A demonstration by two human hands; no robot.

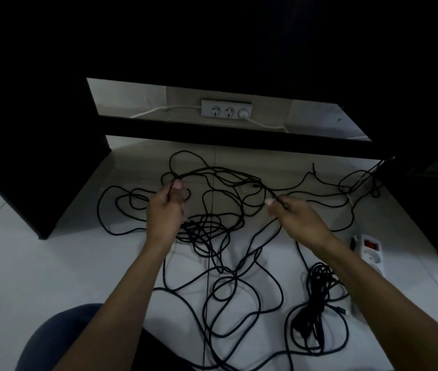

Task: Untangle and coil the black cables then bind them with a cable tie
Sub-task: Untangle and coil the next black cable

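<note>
Head view: we see the black cables point(225, 231) spread in loose, overlapping loops across the white tiled floor point(25, 263), between dark furniture panels. The densest knot lies near the middle, just below and between our two hands. A tighter bundle of coiled cable point(315, 298) lies at lower right, near a white power strip point(370, 250) with a red switch. Several strands run up and right toward the furniture edge.

Our left hand point(169, 202) is raised above the tangle, fingers curled, pinching a cable strand between thumb and fingers. Our right hand point(290, 212) is raised at a similar height, fingers likewise curled, pinching the same lifted group of strands. That group arcs upward between the two hands, clear of the floor. Both forearms reach forward from the lower edge of the view.

Behind, a white wall socket strip point(226, 110) with a white lead shows through a gap in the furniture.
</note>
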